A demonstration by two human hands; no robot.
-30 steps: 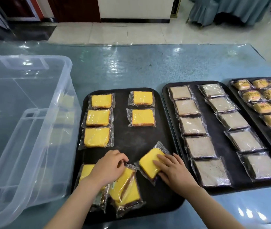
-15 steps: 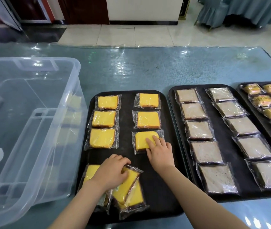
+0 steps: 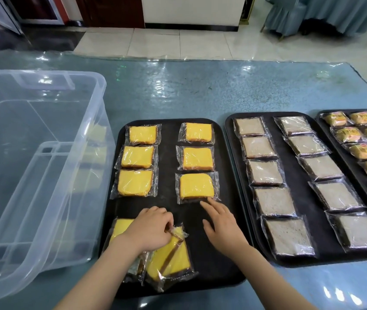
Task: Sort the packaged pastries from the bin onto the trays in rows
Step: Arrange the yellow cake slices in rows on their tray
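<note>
the left hand (image 3: 149, 229) hides part of the near pile (image 3: 169, 258); the far-right tray (image 3: 325, 128) and bin (image 3: 43, 175) run off the edges.

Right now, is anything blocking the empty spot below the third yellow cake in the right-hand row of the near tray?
Nothing visible sits on that spot of the black tray. Only the open right hand hovers over it, fingertips at the third cake. The left hand grips the loose cake pile beside it.
</note>
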